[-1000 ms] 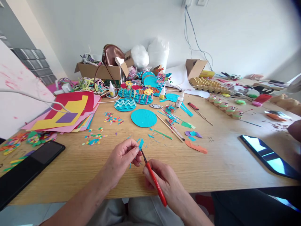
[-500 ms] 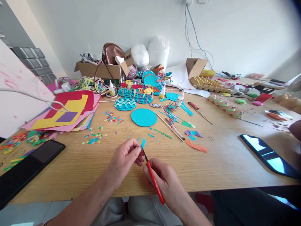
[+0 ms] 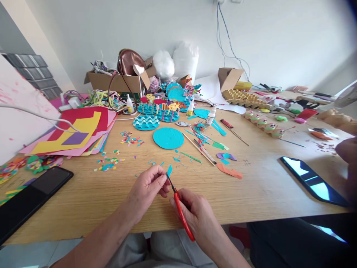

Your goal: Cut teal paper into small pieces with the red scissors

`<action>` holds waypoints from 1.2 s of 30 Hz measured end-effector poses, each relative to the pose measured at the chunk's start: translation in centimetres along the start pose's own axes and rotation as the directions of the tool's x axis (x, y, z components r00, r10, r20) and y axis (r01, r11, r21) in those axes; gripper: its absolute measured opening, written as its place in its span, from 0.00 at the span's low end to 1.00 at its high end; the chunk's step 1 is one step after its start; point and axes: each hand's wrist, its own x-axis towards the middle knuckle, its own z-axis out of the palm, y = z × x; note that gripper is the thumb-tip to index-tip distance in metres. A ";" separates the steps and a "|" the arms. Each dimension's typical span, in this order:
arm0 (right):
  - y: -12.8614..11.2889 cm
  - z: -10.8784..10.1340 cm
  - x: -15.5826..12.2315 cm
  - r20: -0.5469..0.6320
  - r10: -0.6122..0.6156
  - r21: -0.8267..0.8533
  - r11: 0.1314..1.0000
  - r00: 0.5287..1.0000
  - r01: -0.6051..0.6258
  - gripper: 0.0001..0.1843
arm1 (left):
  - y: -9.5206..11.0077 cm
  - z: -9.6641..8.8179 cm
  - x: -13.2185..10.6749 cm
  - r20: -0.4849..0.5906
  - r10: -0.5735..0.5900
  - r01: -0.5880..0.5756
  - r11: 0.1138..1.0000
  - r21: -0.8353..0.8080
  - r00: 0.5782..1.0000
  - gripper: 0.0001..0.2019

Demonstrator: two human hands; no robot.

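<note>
My left hand pinches a small teal paper piece between thumb and fingers, just above the near part of the wooden table. My right hand is wrapped round red-handled scissors, whose short blades meet the teal piece at its lower edge. Small teal offcuts lie on the table just beyond both hands. A teal corrugated disc lies farther back.
Coloured paper sheets and confetti lie at the left, a black phone at near left. Another phone lies at the right by another person's hand. Glue bottles, sticks, cardboard boxes and egg cartons crowd the back.
The hands stay together with the scissors at the teal piece; the view has shifted slightly, so everything sits a little lower and to the left.
</note>
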 end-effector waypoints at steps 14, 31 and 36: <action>0.9 -0.4 -0.3 0.030 0.022 0.073 0.997 0.999 -0.024 0.17 | -0.1 0.1 -0.2 0.011 -0.043 0.044 0.998 -0.051 0.999 0.07; 1.1 -2.3 0.1 -0.009 0.090 0.103 0.991 0.996 -0.089 0.20 | -0.4 -1.7 -0.4 0.005 -0.136 0.134 0.976 -0.173 0.991 0.06; 1.7 -2.4 0.3 0.008 0.096 0.148 0.984 0.995 -0.096 0.21 | 0.5 -5.0 0.2 -0.015 -0.141 0.130 0.947 -0.293 0.990 0.05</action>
